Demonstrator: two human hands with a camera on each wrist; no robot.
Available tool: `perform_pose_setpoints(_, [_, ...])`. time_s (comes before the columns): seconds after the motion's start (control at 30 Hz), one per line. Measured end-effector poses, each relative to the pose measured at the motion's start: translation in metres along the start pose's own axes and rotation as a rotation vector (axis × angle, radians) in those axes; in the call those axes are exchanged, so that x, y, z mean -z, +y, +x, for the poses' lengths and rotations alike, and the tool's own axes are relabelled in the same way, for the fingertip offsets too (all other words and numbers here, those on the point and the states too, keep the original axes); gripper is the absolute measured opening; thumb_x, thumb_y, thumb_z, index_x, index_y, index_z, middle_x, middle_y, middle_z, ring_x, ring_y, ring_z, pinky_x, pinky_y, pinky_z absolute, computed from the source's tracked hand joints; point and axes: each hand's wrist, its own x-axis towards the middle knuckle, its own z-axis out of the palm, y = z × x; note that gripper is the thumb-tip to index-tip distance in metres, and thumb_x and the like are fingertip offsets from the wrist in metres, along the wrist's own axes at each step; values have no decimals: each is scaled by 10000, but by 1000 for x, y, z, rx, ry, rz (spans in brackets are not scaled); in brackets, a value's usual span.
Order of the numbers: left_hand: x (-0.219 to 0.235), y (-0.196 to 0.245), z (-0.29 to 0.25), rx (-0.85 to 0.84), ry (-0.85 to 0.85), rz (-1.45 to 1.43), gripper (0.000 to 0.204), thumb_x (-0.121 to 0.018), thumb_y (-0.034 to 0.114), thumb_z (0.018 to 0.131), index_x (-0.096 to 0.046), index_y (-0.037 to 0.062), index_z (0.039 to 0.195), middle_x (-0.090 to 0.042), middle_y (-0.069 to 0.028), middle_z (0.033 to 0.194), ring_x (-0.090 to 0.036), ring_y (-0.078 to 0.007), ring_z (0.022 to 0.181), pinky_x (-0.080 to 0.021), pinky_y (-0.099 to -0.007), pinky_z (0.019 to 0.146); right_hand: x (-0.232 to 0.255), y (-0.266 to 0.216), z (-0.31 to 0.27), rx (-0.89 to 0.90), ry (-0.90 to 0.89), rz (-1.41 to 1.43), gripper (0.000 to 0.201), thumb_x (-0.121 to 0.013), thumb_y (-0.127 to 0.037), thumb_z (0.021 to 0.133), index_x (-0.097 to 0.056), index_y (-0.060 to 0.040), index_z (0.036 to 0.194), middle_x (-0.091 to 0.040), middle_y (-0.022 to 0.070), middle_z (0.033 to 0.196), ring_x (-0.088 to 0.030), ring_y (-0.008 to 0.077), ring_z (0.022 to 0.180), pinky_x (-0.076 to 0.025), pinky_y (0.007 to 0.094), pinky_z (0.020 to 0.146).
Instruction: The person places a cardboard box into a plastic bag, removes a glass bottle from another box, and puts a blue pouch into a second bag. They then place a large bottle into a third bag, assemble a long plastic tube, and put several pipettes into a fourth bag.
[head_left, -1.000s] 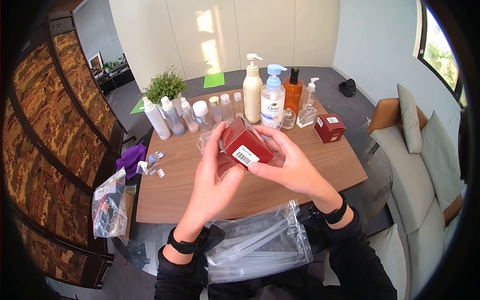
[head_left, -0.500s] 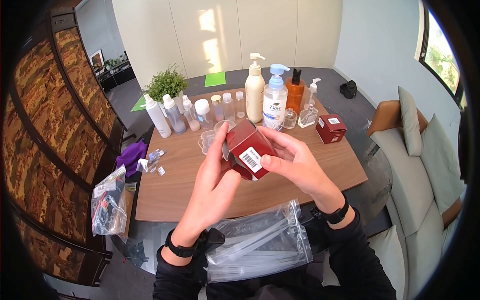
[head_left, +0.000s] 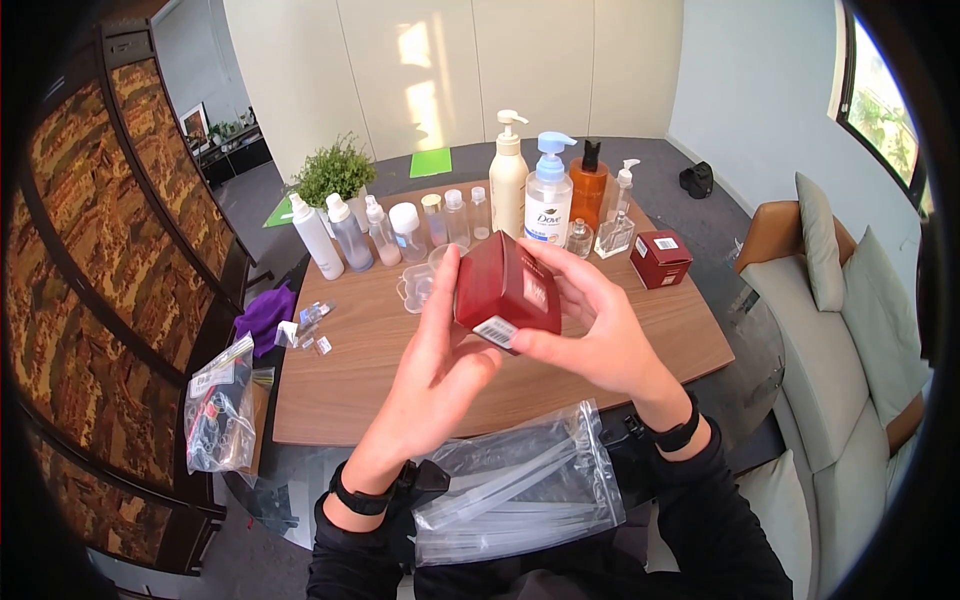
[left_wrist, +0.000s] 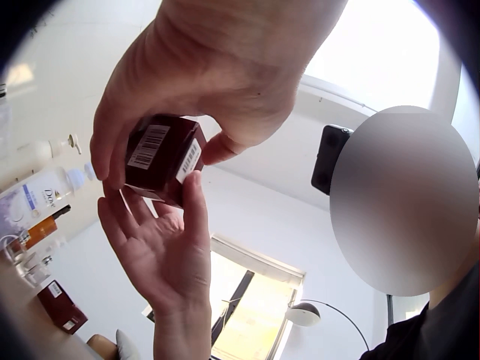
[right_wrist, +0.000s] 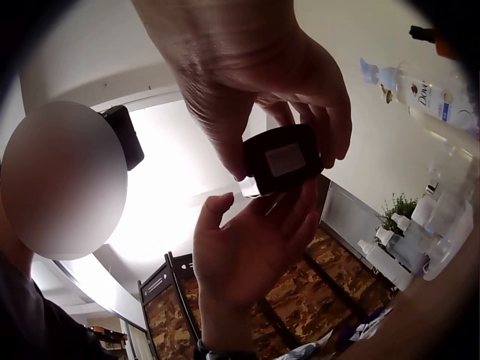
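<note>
A dark red box (head_left: 508, 290) is held tilted above the wooden table (head_left: 350, 400), between both hands. The left hand (head_left: 430, 370) grips its left side, fingers along that side and the thumb low at the near edge. On the other side the right hand (head_left: 600, 335) holds the box, thumb at the lower corner beside a barcode label. The left wrist view shows two barcode labels on the box (left_wrist: 161, 161), with the right hand (left_wrist: 169, 262) beneath. In the right wrist view the box (right_wrist: 283, 160) looks nearly black, and the left hand (right_wrist: 251, 247) supports it.
Pump bottles (head_left: 507, 185) and several small bottles (head_left: 405, 230) line the far side, near a plant (head_left: 330, 170). Another red box (head_left: 661, 258) stands right. A clear container (head_left: 415, 285) lies behind the left hand, small packets (head_left: 305, 328) lie left, and a plastic bag (head_left: 520, 490) lies in front.
Both hands have turned the red box, so a side face with a pale panel now shows and the barcode label sits lower. The hands stay on the box.
</note>
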Motion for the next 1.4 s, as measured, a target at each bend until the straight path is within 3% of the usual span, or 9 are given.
perform_pose_setpoints(0.07, [-5,-1,0,-13,-2,-29,879,-587,31,872,-11,26,1536,-382,-188,1441,-520,-248,1231,-443,-376,1008,-2,5,-1,87,40,-151,796,-835,-189,723,-438,-74,1404,-517,131,1310,-538,248,1204,-452,372,1013])
perform_pose_setpoints(0.3, [-8,0,2,11,5,182,959,-681,88,853,-5,32,1531,-433,-224,1391,-486,-266,1275,-415,-398,1047,-3,-11,-6,152,-30,-494,806,-768,-108,709,-390,-90,1421,-498,160,1312,-518,310,1212,-447,386,1002])
perform_pose_setpoints(0.4, [-10,-1,0,-6,45,223,927,-700,62,799,-114,19,1516,-468,-233,1355,-504,-308,1260,-414,-408,1038,-3,-16,-7,98,-84,-524,844,-747,-97,719,-336,-103,1456,-482,173,1332,-499,321,1230,-439,387,1008])
perform_pose_setpoints(0.5, [-6,-2,1,-106,107,583,852,-708,39,737,-268,5,1465,-486,-205,1350,-524,-341,1201,-423,-415,1005,-3,-15,-7,123,-97,-527,875,-753,-117,736,-295,-110,1481,-461,180,1367,-478,322,1257,-424,385,1021])
perform_pose_setpoints(0.53, [-9,3,1,-140,172,671,739,-739,39,689,-435,25,1362,-499,-166,1354,-534,-338,1122,-433,-410,970,-1,-15,-7,123,-110,-497,880,-757,-130,745,-285,-112,1487,-452,180,1383,-473,319,1267,-420,388,1026])
perform_pose_setpoints(0.73, [-7,6,0,-275,219,743,671,-806,36,620,-565,96,1243,-506,-127,1335,-488,-326,1153,-425,-419,968,3,-18,-8,0,-123,-206,877,-781,-212,776,-284,-95,1489,-422,152,1443,-460,276,1294,-420,421,1025])
perform_pose_setpoints(0.93, [-7,8,1,-331,203,849,747,-819,60,607,-529,86,1294,-513,-131,1323,-514,-289,1171,-464,-378,952,4,-16,-7,28,-107,-167,793,-773,-193,768,-365,-68,1436,-463,127,1399,-524,250,1215,-438,400,1010])
perform_pose_setpoints(1.13, [-5,11,2,-158,40,539,778,-807,102,659,-443,41,1344,-494,-181,1264,-510,-357,1179,-465,-424,961,17,-18,-6,5,-210,-188,754,-737,-148,754,-388,-51,1416,-480,128,1375,-523,241,1209,-414,391,1041])
perform_pose_setpoints(1.4, [-6,8,2,-222,93,672,712,-814,87,638,-509,77,1282,-491,-143,1166,-524,-318,1102,-486,-392,908,22,-19,-5,8,-255,-357,756,-731,-125,738,-398,-56,1413,-503,142,1370,-515,278,1241,-406,383,1052])
